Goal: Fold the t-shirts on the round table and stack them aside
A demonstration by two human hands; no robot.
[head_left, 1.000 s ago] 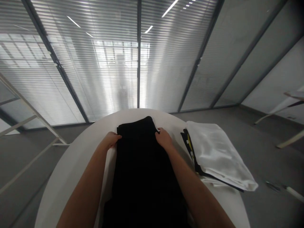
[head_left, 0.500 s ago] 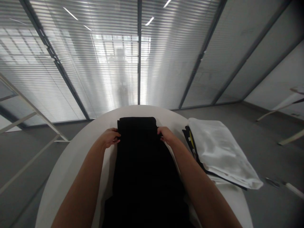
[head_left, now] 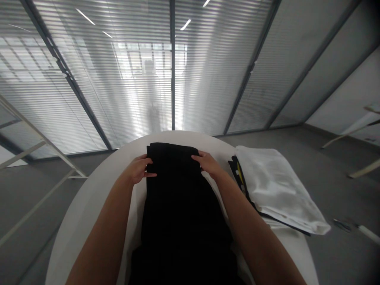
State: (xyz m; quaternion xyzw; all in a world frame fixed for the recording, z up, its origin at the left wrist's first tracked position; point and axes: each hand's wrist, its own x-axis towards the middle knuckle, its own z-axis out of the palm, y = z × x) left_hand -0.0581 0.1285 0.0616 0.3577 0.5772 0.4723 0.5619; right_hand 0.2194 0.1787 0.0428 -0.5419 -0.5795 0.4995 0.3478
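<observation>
- On the white round table (head_left: 80, 213), right in front of you, lies the black cloth (head_left: 178, 209), stretching from near the table's far rim down past the bottom of your view.
- Its black is deep and matte, so dark that folds and seams across the middle are hard to make out.
- You can see a doubled edge at its far left corner, where one layer peeks out beside another.
- The far edge slopes gently down toward your right; the cloth widens toward you, with a step outward along its left side.
- Your left hand (head_left: 139, 169) is at the far left edge, two digits spread apart over the fabric; you cannot tell whether others grip from beneath.
- Your right hand (head_left: 208, 163) pinches the far right corner, thumb on top and fingers around the edge.
- To your right, a folded white cloth (head_left: 279, 182), softly shiny and wrinkled, rests over a dark layer (head_left: 233, 168) and overhangs the table.
- Along that dark layer's edge you have a yellow patch (head_left: 239, 173) and small pale marks, too small and blurred to read.
</observation>
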